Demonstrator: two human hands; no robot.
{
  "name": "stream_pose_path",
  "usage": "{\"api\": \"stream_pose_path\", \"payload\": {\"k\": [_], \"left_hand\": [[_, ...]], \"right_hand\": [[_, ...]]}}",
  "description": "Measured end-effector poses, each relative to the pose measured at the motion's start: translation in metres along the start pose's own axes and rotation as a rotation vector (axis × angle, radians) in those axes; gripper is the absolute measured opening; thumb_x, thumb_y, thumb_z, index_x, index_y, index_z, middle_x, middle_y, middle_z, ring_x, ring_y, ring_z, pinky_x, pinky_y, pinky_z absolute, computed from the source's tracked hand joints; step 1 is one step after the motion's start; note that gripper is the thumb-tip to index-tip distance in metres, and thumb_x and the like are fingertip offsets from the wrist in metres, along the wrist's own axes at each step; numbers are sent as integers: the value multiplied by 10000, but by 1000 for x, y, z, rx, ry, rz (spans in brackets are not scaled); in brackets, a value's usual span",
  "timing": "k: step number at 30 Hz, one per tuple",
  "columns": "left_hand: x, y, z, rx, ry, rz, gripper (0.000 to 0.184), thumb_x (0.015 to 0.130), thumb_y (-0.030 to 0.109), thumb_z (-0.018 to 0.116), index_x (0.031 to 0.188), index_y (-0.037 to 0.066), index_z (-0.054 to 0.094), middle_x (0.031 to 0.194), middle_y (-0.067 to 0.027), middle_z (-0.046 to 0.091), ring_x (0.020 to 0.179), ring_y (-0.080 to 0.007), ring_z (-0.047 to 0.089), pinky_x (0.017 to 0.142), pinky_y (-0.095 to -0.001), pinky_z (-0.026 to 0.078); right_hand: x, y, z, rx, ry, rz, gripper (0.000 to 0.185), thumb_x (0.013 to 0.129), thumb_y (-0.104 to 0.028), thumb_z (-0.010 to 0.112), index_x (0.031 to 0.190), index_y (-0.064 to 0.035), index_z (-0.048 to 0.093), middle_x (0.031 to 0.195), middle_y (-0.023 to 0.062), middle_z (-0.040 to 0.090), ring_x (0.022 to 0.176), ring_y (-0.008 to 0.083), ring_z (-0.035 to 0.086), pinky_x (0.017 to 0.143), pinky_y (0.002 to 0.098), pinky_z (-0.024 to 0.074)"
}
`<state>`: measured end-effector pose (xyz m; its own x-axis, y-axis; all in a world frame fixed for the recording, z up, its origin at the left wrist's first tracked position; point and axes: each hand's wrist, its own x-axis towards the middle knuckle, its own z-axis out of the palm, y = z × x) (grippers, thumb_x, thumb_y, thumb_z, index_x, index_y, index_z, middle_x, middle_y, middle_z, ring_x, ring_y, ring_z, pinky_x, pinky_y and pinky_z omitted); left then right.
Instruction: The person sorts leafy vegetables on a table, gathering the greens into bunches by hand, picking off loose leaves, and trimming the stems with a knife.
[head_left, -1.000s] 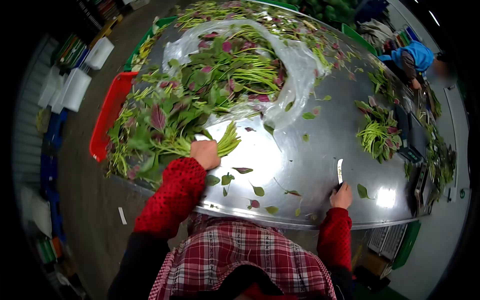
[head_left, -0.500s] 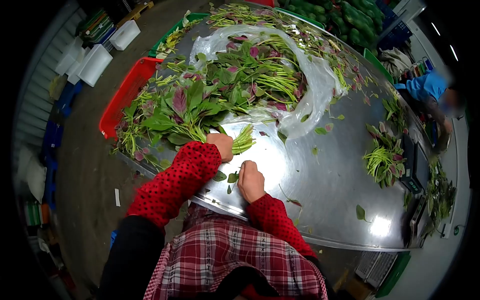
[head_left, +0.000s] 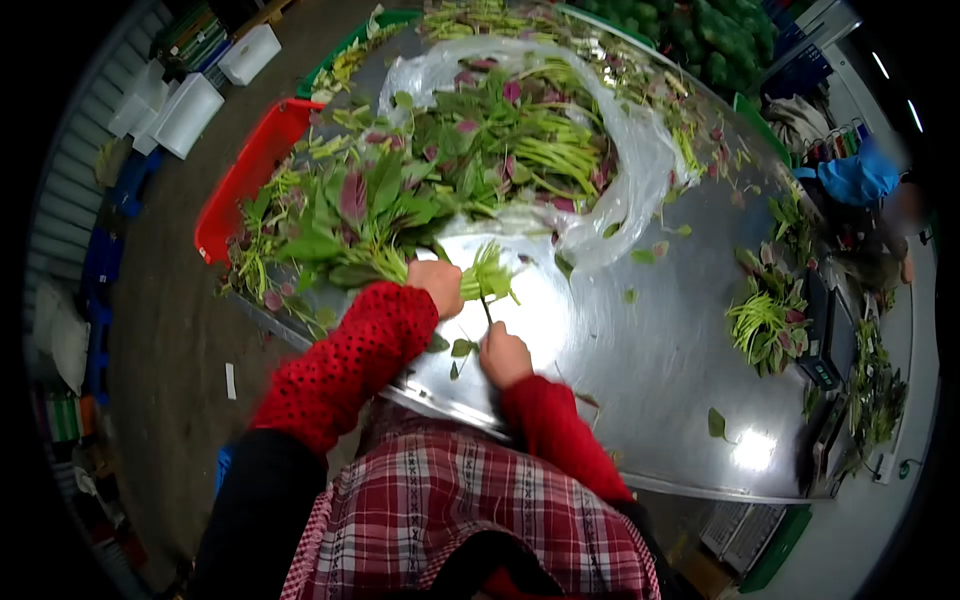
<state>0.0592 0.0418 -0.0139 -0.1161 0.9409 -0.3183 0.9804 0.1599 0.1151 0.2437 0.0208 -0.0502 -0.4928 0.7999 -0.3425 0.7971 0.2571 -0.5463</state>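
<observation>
My left hand is closed around a bunch of amaranth greens. Its green and purple leaves fan out to the upper left, and the pale stem ends stick out to the right of my fist. Just below those ends my right hand is closed on a thin dark strip, which reaches up to the stems. What kind of thing the strip is cannot be made out. A few loose leaves lie on the metal table between my hands.
Beyond my hands, a clear plastic bag lies spread under a heap of amaranth. A red crate borders the table's left side. On the right are another bunch and a black scale. A person in blue stands beyond.
My right hand has risen slightly towards the stem ends, and the dark strip now shows between it and them. The left hand keeps its hold on the bunch, shifted slightly.
</observation>
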Motion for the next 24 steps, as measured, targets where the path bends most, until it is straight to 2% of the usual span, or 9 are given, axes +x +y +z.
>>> {"api": "stream_pose_path", "payload": {"k": [5, 9, 11, 12, 13, 15, 17, 21, 24], "left_hand": [[6, -5, -7, -92, -28, -61, 254, 646, 216, 626, 759, 0, 701, 803, -215, 675, 771, -358, 668, 714, -430, 528], [-15, -3, -82, -250, -157, -126, 347, 559, 267, 743, 754, -13, 685, 784, -204, 676, 775, -354, 670, 718, -424, 521], [-21, 1, -102, -249, -166, -173, 320, 527, 183, 776, 755, -13, 664, 781, -169, 683, 742, -288, 675, 651, -386, 521], [-26, -1, -109, -475, -336, -130, 274, 541, 119, 755, 755, -16, 648, 750, -143, 668, 705, -250, 660, 602, -363, 510], [-29, -2, -119, -691, -511, -78, 236, 555, 54, 734, 756, -19, 633, 720, -116, 654, 667, -211, 646, 552, -339, 499], [-56, -4, -154, -1027, -287, 178, 177, 552, -53, 671, 707, -18, 592, 678, -86, 601, 574, -182, 594, 480, -303, 467], [-77, -14, -174, -1472, -213, 150, 216, 581, -87, 645, 775, -8, 593, 666, -81, 584, 513, -170, 554, 477, -297, 462], [-99, 26, -186, -1716, -128, 36, 307, 636, -74, 646, 926, -10, 567, 711, -85, 593, 584, -201, 592, 523, -315, 489], [-78, 71, -149, -2141, -317, 88, 203, 720, 24, 638, 906, -3, 559, 733, -103, 586, 654, -224, 589, 635, -360, 498]], "right_hand": [[-44, 26, 3, 108, 61, -114, 227, 893, -181, 492, 959, 35, 479, 652, 289, 593, 604, 471, 589, 574, 568, 467], [-40, -23, -68, 317, 357, -190, 149, 908, -120, 474, 871, 24, 484, 637, 253, 587, 576, 437, 584, 525, 518, 457], [-25, -39, -68, 398, 525, -262, 134, 879, -112, 510, 857, 18, 484, 631, 248, 582, 598, 437, 587, 542, 514, 461], [-14, -40, -48, 132, 199, -197, 147, 850, -112, 519, 890, 26, 491, 652, 261, 590, 630, 444, 595, 568, 515, 471], [-4, -14, -2, 29, -66, -280, 233, 926, -189, 432, 930, 27, 520, 703, 303, 590, 649, 475, 583, 596, 534, 466], [-31, -10, 3, 155, -15, -211, 250, 929, -195, 422, 909, 31, 526, 686, 298, 588, 627, 463, 584, 603, 532, 461], [-51, 23, -6, 393, 156, -158, 244, 935, -188, 418, 867, 17, 533, 662, 274, 585, 596, 438, 579, 579, 507, 451], [-105, 72, -88, 301, 375, 13, 155, 901, -105, 479, 950, 36, 524, 634, 241, 568, 579, 420, 583, 535, 486, 461], [-127, 128, -117, -27, 608, 243, 259, 891, -142, 521, 1103, 7, 528, 903, 245, 590, 824, 395, 596, 712, 458, 473]]}}
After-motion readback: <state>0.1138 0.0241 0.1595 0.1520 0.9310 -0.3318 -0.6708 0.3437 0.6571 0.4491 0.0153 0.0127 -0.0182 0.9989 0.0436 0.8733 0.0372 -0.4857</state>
